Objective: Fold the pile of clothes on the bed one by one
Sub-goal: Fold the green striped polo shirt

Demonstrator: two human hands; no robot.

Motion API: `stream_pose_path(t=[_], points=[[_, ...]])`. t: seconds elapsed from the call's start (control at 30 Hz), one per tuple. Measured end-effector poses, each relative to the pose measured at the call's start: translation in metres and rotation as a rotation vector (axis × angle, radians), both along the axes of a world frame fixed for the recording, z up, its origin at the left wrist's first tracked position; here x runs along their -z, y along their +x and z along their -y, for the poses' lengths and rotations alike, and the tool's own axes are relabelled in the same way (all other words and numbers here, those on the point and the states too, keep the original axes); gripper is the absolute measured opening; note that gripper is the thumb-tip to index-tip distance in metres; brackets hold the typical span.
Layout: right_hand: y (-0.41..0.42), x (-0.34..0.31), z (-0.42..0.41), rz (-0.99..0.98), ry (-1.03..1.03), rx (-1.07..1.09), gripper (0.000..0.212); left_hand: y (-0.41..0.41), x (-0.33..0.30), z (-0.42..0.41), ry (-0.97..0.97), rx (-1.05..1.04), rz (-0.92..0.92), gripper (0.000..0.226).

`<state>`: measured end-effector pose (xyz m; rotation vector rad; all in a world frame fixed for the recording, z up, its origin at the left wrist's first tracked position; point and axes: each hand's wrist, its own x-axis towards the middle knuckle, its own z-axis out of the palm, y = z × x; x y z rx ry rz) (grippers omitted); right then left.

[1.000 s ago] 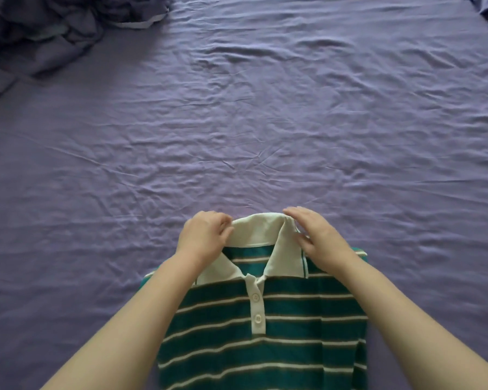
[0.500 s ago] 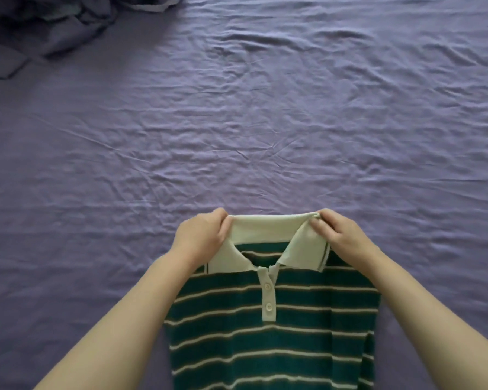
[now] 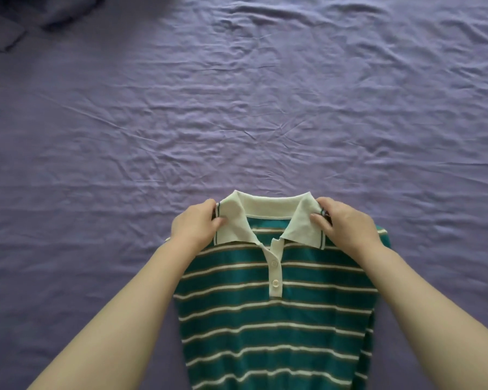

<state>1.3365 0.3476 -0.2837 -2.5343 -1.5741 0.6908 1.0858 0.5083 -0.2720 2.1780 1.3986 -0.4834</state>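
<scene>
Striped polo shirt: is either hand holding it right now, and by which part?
Yes, both. The left hand pinches the left end of the white collar of the striped polo shirt; the right hand pinches the collar's right end.

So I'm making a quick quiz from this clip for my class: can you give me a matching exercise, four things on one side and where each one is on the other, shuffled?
Things:
1. left hand
2. right hand
3. buttons
4. dark clothes pile

Places:
A. far left corner of the purple bedsheet
B. gripping the collar's right end
C. on the placket of the striped polo shirt, below the collar
D. gripping the collar's left end

Pairs: 1-D, 2-B, 3-C, 4-A
</scene>
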Motion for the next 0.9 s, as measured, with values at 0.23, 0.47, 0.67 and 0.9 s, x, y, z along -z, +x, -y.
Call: stream_pose_path(t=[0.23, 0.47, 0.67, 0.9], points=[[0.040, -0.021, 0.034, -0.204, -0.117, 0.158, 0.054, 0.040, -0.010, 0.055, 0.271, 0.056, 0.170, 0.057], [0.056, -0.021, 0.065, -0.460, -0.051, 0.244, 0.037, 0.112, 0.006, 0.177, 0.108, 0.649, 0.193, 0.058], [0.066, -0.002, 0.080, -0.483, 0.215, 0.637, 0.055, 0.119, 0.029, 0.192, 0.095, 0.573, 0.008, 0.075], [0.025, 0.006, 0.137, -0.494, 0.223, 0.492, 0.089, 0.118, 0.024, 0.215, 0.120, 0.509, -0.061, 0.080]])
